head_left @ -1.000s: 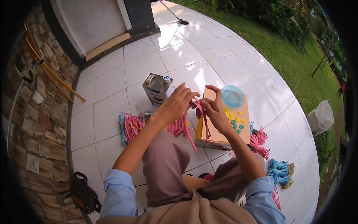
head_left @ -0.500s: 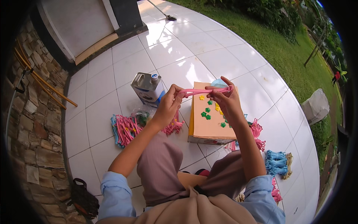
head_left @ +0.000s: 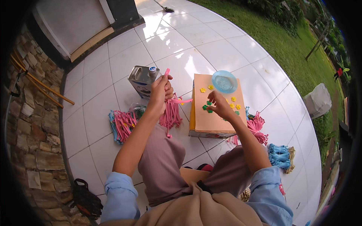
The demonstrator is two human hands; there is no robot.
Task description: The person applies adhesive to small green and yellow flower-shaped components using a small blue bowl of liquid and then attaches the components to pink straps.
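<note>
No text readable; printed label [head_left: 143, 90] on metal can [head_left: 138, 78] too small to make out

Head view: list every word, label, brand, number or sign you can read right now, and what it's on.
Readable text: none.
Metal tin: printed front, too small and blurred to read.
Box: print on the side facing the person, mostly in shadow and too small to read.
Elsewhere: no legible words, numbers or signs.

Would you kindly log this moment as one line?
left hand: holding pink strip | right hand: near green flowers on box | blue dish: on box
</note>
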